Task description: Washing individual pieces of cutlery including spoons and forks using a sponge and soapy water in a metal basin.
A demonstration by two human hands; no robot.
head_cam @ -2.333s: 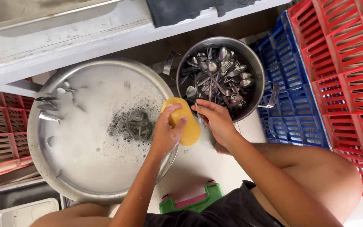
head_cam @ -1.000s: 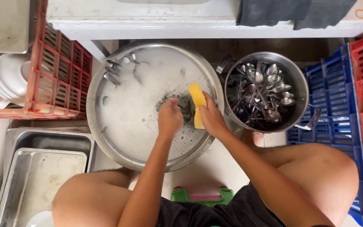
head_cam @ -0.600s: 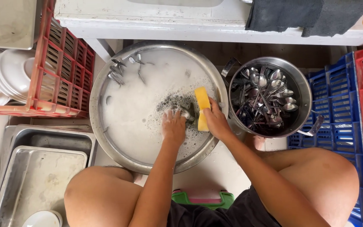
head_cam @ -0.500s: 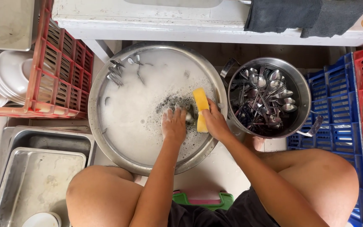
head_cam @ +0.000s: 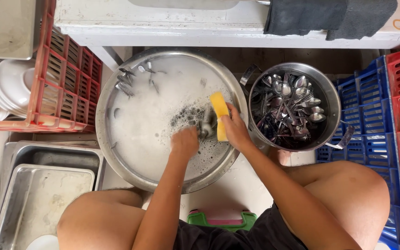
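Your right hand [head_cam: 234, 132] is gripping yellow sponge [head_cam: 219, 114], now lowered over soapy basin [head_cam: 116, 153]. Your left hand [head_cam: 184, 142] is closing on cutlery piece [head_cam: 206, 126] in foam, no longer on sponge; scrubbing is continuing. Washed spoons are lying in pot [head_cam: 334, 99].

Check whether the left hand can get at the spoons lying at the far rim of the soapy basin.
Probably yes: the left hand is in the suds of the basin, and only open foam lies between it and the spoons. It holds cutlery, though.
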